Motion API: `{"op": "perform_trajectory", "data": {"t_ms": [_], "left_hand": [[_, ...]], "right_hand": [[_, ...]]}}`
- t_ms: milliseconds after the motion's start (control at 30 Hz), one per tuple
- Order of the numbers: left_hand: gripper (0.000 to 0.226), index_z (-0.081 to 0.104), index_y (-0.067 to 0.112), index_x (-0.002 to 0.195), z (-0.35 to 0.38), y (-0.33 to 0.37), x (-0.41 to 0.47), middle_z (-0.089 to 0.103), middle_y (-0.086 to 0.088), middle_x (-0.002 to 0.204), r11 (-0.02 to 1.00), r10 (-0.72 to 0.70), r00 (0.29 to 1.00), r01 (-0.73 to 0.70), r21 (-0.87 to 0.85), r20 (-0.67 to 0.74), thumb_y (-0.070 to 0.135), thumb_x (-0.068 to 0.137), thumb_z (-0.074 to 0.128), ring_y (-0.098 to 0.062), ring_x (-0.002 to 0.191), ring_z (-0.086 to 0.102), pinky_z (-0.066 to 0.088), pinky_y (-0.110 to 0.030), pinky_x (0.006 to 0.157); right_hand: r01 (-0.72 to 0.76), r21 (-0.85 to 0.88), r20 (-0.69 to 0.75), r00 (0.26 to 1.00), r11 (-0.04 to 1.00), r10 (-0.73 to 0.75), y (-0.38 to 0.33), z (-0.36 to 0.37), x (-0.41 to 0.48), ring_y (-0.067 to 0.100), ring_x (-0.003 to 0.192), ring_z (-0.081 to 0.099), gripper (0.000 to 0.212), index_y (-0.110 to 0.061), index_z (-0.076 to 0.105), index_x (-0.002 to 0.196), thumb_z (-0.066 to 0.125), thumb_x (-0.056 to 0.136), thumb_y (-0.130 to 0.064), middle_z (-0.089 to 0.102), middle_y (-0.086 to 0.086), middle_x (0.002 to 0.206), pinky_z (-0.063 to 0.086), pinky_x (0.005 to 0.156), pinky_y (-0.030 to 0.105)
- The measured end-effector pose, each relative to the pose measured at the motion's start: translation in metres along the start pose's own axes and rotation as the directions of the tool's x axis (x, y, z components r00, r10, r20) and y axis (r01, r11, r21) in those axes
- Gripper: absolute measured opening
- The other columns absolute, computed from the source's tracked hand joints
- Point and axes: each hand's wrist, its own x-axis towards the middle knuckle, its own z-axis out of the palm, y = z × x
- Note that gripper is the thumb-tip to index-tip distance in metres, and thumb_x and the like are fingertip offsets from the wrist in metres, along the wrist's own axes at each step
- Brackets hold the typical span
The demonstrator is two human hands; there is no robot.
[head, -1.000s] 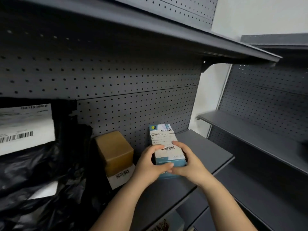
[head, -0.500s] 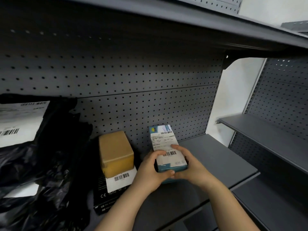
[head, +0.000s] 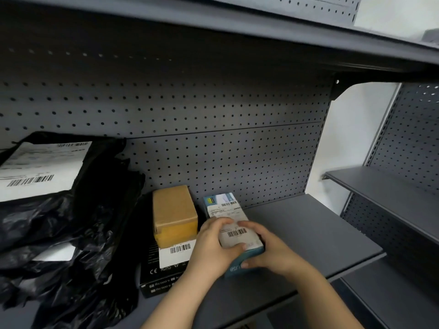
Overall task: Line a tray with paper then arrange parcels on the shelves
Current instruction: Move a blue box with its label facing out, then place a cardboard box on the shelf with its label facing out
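We are gripping a teal box (head: 234, 230) with both hands, left hand (head: 213, 248) and right hand (head: 273, 252), fingers wrapping its near end. Bearing white barcode labels, it is sitting on the grey shelf (head: 308, 238), just beside a brown box (head: 174, 216) stacked on a black box (head: 161, 274), with black bagged parcels (head: 59, 210) lying further left.

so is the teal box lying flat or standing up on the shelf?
Lying flat: the teal box shows its broad labelled face upward on the shelf, both hands wrapped around its near end.
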Motion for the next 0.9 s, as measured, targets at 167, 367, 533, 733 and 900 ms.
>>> {"op": "perform_trajectory", "data": {"t_ms": [167,367,533,733,900], "left_hand": [[0.051,0.057,0.04,0.111,-0.015,0.001,-0.004,0.053,0.013,0.123,0.994,-0.069,0.997,0.066,-0.083,-0.041,0.026,0.071,0.084,0.0,0.112,0.049,0.041,-0.019,0.094],[0.047,0.053,0.044,0.108,-0.033,0.015,-0.009,0.056,0.015,0.12,0.99,-0.075,0.996,0.069,-0.12,-0.041,0.025,0.076,0.082,0.004,0.107,0.05,0.041,-0.02,0.092],[0.06,0.049,0.036,0.126,-0.061,0.033,-0.018,0.052,0.025,0.113,0.982,-0.062,0.994,0.045,-0.181,-0.089,0.024,0.077,0.081,-0.006,0.114,0.05,0.04,-0.018,0.093],[0.067,0.046,0.042,0.13,-0.112,0.051,-0.049,0.056,0.015,0.122,0.969,-0.043,0.981,-0.005,-0.248,-0.187,0.03,0.074,0.082,0.0,0.111,0.055,0.046,-0.016,0.089],[0.062,0.046,0.048,0.126,-0.148,0.07,-0.074,0.056,0.018,0.126,0.97,0.01,0.976,-0.062,-0.236,-0.216,0.034,0.076,0.08,0.003,0.113,0.055,0.049,-0.018,0.086]], "right_hand": [[-0.01,0.006,-0.01,1.0,1.0,0.01,-0.005,0.011,-0.003,0.009,0.115,0.06,0.088,-0.038,0.051,0.131,0.084,0.062,0.005,0.056,-0.005,0.133,0.054,0.086,0.022],[0.118,-0.084,-0.161,0.978,0.989,-0.131,-0.037,0.008,-0.011,0.004,0.13,0.049,0.08,-0.055,0.055,0.12,0.089,0.052,-0.033,0.057,-0.017,0.133,0.044,0.108,0.036],[0.24,-0.115,-0.21,0.943,0.964,-0.26,-0.09,0.017,-0.019,-0.022,0.106,0.051,0.072,-0.034,0.056,0.129,0.088,0.068,-0.011,0.059,-0.016,0.125,0.045,0.083,0.003],[0.336,-0.097,-0.189,0.918,0.937,-0.348,-0.131,0.049,-0.026,-0.006,0.124,0.048,0.067,-0.045,0.056,0.125,0.085,0.072,-0.015,0.056,-0.022,0.131,0.047,0.102,0.029],[0.376,-0.039,-0.204,0.904,0.926,-0.375,-0.168,0.083,-0.037,0.0,0.117,0.054,0.061,-0.037,0.058,0.124,0.08,0.074,-0.01,0.059,-0.018,0.125,0.049,0.092,0.026]]}}
